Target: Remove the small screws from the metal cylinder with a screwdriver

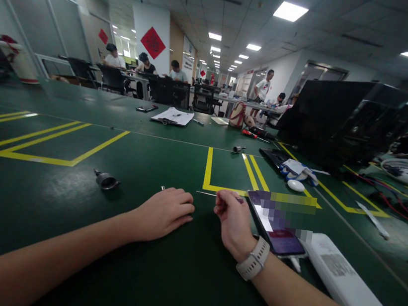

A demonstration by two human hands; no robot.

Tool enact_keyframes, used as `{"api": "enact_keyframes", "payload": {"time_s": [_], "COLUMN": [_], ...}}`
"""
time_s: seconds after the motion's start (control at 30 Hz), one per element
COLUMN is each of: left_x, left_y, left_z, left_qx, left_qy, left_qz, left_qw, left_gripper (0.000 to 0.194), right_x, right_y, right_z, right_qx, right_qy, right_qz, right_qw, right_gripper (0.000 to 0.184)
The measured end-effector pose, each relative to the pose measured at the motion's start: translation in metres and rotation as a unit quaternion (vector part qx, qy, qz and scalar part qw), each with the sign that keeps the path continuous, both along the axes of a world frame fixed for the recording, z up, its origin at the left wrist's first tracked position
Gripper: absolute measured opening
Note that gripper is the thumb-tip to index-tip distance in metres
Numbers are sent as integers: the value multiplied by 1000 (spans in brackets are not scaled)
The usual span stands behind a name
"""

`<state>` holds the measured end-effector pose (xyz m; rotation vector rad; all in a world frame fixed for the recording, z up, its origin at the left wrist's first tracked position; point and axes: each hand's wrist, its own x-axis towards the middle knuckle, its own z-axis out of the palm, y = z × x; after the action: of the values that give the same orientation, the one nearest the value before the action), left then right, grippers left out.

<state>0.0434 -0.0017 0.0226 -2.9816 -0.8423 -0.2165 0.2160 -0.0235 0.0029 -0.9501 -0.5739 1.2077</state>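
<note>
Right hand (232, 219) pinches one slim rod (206, 193)! Left hand (168, 213) lies palm-down, grip unclear. Two metal fittings (106, 181) (238, 149), one lit phone (285, 240) alongside.

The right hand (231, 221), a pale watch strap (253, 260) at its wrist, grips a slender metal-shafted tool (206, 193) pointing toward the left hand (168, 213), which lies palm down on the green tabletop (128, 268); a drill chuck (106, 181) and a smartphone (280, 228) lie nearby
</note>
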Motion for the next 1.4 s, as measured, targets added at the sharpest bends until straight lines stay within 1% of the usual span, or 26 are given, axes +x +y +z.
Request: {"api": "enact_keyframes", "payload": {"time_s": [0.17, 0.3, 0.6, 0.77, 0.97, 1.13, 1.27, 1.33, 1.4], "left_x": [2, 2, -2, -14, -37, -49, -49, -44, -38], "left_y": [-2, -2, -6, -15, -32, -48, -72, -88, -104], "left_z": [-2, -2, -5, -5, -6, -13, -15, -14, -13], "left_qx": [19, 13, -7, -19, -8, -2, -8, -10, 4], "left_qy": [19, 24, -14, -7, -8, -26, -44, -52, -67], "left_qz": [-1, -3, 31, 52, 74, 91, 92, 72, 48], "left_qw": [1000, 1000, 999, 998, 997, 995, 995, 996, 997], "left_gripper": [15, 14, 17, 20, 23, 25, 22, 21, 22], "right_x": [0, 1, 3, 3, 4, 3, 3, 3, 3], "right_y": [-1, 0, -2, -3, -2, -4, -3, -3, -3], "right_z": [-1, -2, -1, -2, -4, -2, -3, -4, -5], "right_qx": [7, 12, 16, 19, 22, 21, 22, 24, 25], "right_qy": [-13, -17, -24, -27, -30, -33, -39, -42, -45], "right_qz": [4, 6, 20, 30, 35, 34, 34, 37, 39], "right_qw": [1000, 1000, 999, 999, 999, 999, 998, 998, 998], "right_gripper": [10, 10, 9, 9, 9, 8, 8, 7, 7]}}
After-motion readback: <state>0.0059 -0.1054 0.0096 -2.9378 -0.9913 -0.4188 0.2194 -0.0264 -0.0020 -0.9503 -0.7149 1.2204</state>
